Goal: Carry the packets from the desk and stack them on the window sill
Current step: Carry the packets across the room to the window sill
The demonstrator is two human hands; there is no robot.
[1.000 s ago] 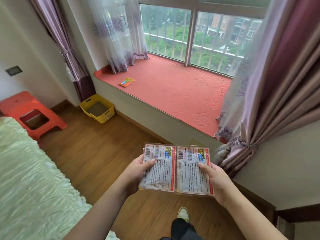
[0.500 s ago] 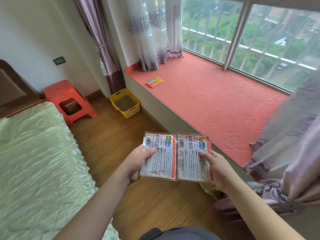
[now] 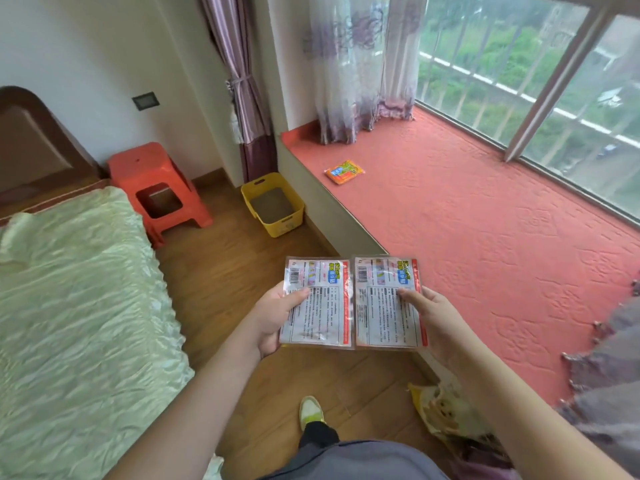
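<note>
A person stands beside a window sill [image 3: 485,244] covered in a red mat, holding two packets side by side at waist height, seen from the head camera. The left hand [image 3: 273,320] grips the left packet [image 3: 317,303] along its left edge: the thumb lies flat across the printed back, pointing toward the middle, while the remaining fingers are curled underneath and hidden by the plastic. The right hand [image 3: 436,320] holds the right packet [image 3: 388,303] the same way from its right edge, thumb pressed on top and the other fingers tucked below, only their tips showing past the right border. Both hands are closed in a pinch on their packets, not spread. The inner edges of the two packets meet or slightly overlap between the thumbs; which lies on top cannot be told. Both show barcodes and blocks of small text facing up.

Beyond the fingertips, well apart from the hands, a third orange packet [image 3: 344,171] lies flat on the red sill near its front-left corner, just short of the sheer curtain [image 3: 356,64]. To the left of the left hand are a bed [image 3: 69,306] with a pale green cover, an orange stool [image 3: 156,188] and a yellow bin [image 3: 273,206] on the wooden floor against the sill's front wall. Below the hands a shoe [image 3: 311,410] stands on the floor, and a crumpled bag [image 3: 443,410] lies under the right forearm.
</note>
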